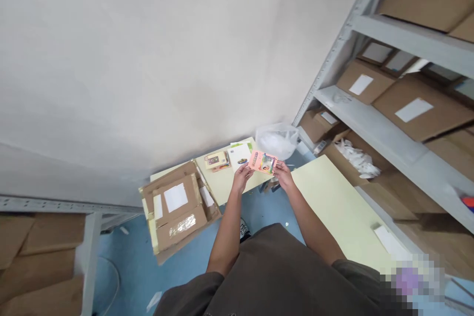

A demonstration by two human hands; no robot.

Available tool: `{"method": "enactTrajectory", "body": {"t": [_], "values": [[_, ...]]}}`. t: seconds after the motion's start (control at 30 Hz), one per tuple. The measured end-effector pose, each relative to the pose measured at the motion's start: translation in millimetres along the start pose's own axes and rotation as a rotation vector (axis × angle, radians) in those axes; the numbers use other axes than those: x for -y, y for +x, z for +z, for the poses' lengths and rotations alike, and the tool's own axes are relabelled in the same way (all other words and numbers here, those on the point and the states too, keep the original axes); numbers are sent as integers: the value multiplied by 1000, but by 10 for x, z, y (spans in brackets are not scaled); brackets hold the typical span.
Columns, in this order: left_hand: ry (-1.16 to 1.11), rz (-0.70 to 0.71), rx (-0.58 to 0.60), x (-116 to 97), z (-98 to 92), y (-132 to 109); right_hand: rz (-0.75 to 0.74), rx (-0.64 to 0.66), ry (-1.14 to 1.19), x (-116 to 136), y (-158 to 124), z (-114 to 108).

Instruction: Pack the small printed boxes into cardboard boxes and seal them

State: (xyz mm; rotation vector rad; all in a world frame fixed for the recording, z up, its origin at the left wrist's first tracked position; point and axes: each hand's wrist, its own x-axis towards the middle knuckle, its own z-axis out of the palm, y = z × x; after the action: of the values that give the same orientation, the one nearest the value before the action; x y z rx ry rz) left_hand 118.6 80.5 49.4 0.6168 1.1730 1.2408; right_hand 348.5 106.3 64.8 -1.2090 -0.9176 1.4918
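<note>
My left hand (242, 178) and my right hand (283, 176) both grip the edges of a pink card package (262, 161), held up in front of me with a clear window showing something colourful. Just beyond my left hand, a pale yellow table (222, 185) carries small printed cards (215, 160) and a white printed sheet (239, 154). A flattened-open cardboard box (177, 212) with white labels and clear tape lies at the table's left end, left of my left hand.
A white plastic bag (277, 141) lies at the table's far corner. To the right, a second pale yellow table (336, 202) stands beside grey metal shelving (385, 118) stacked with cardboard boxes. The floor is blue. A white wall rises beyond the table, and more boxes sit at lower left.
</note>
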Motion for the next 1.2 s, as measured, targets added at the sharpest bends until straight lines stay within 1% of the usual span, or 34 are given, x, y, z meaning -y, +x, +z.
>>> {"method": "enactTrajectory", "body": {"t": [0.1,0.2,0.3,0.4,0.5,0.57,0.63,0.7,0.77,0.87,0.93,0.97,1.03,1.1,1.17,1.2], "values": [[52,-20,78,236,716,-158,-61,-117,64,75,-319,-452],[76,-86,167,512,1443,-363,-137,-232,116,116,-687,-891],[79,-150,257,782,2095,-567,-176,-323,166,187,-1065,-1396],[126,-157,382,987,2638,-703,-172,-417,264,322,-1442,-1993],[228,-109,571,1113,3115,-752,-146,-474,287,491,-1803,-2594],[289,-62,671,1170,3416,-760,-148,-473,263,590,-2004,-2925],[333,-18,717,1213,3691,-767,-175,-484,255,664,-2145,-3167],[356,2,756,1242,3918,-769,-203,-518,273,711,-2213,-3323],[366,-4,819,1258,4081,-746,-219,-543,298,739,-2214,-3415],[373,-23,900,1269,4230,-634,-224,-515,339,757,-2130,-3485],[371,-37,916,1274,4306,-509,-219,-483,364,766,-2039,-3503],[367,-44,919,1274,4346,-436,-216,-483,371,771,-1987,-3504],[375,-38,928,1263,4440,-283,-219,-532,376,786,-1873,-3496],[442,38,923,1236,4555,-139,-234,-627,371,802,-1750,-3479],[563,176,907,1201,4688,-36,-260,-736,336,819,-1622,-3460],[621,242,917,1186,4757,-8,-277,-787,302,827,-1559,-3450]]}}
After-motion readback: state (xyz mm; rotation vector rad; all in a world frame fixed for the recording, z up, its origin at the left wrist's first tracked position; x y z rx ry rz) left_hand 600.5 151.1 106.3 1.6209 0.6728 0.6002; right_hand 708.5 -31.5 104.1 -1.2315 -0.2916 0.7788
